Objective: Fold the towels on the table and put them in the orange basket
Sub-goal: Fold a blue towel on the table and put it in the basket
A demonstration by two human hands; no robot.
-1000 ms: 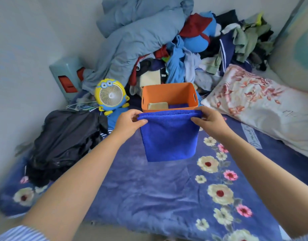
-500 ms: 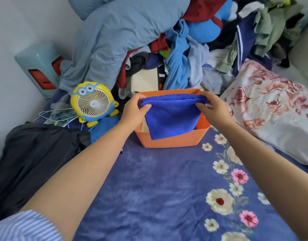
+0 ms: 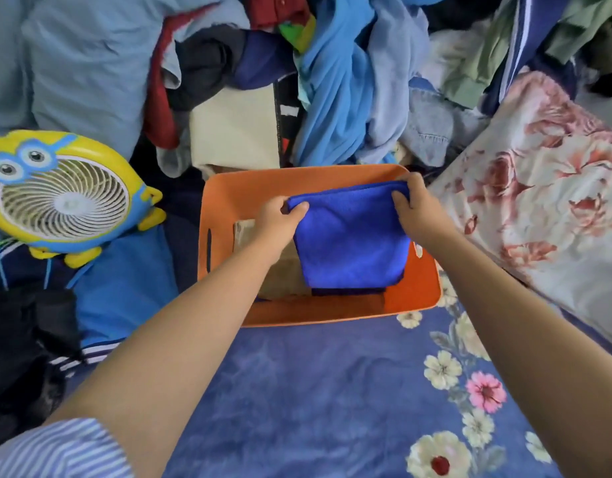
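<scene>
Folded blue towel (image 3: pixel 349 236) at centre frame, inside the orange basket (image 3: pixel 304 182), hanging from its top edge with the lower part down among the contents. Pinched at the upper left corner by the left hand (image 3: pixel 277 219), thumb over the front of the cloth; gripped at the upper right corner by the right hand (image 3: pixel 420 207), fingers curled round the fold. Under it, a darker blue towel (image 3: pixel 346 291), only its lower edge showing, and just left of that a folded tan towel (image 3: pixel 280 270), partly hidden by the left forearm. Basket resting on a blue floral sheet (image 3: pixel 315 391) filling the lower frame. Yellow and blue cartoon fan (image 3: pixel 63 198) at the left edge, well apart from the basket. Floral pillow (image 3: pixel 546 188) at right, just beside the basket's right rim. Heap of clothes (image 3: pixel 332 81) across the top of the frame. Striped sleeve (image 3: pixel 56 450) at the lower left corner.
</scene>
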